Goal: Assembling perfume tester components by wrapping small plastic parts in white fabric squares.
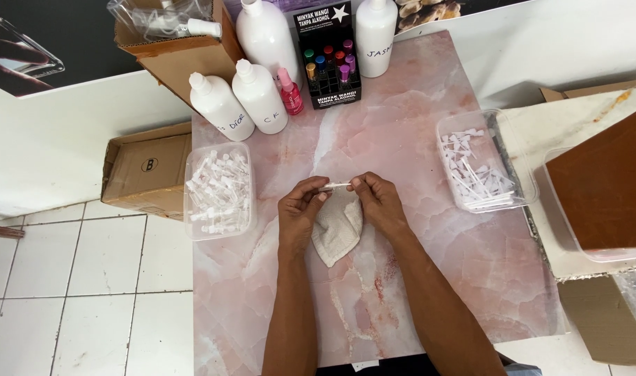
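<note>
Both hands pinched one small clear plastic vial (pixel 337 185) above a crumpled white cloth (pixel 339 226).
Left hand (pixel 298 211) and right hand (pixel 378 200) each gripped one end, mid-slab; pink marble tabletop (pixel 401 139) lay bare toward both side trays.

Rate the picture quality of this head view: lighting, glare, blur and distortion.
Head view: bright, even daylight with soft shadows only; the pink marble table shows a mild sheen, no harsh glare. The left hand and right hand are sharp, without motion blur. The wide lens bows the table edges and leans the white bottles outward. The small tube is too thin to show detail.
</note>
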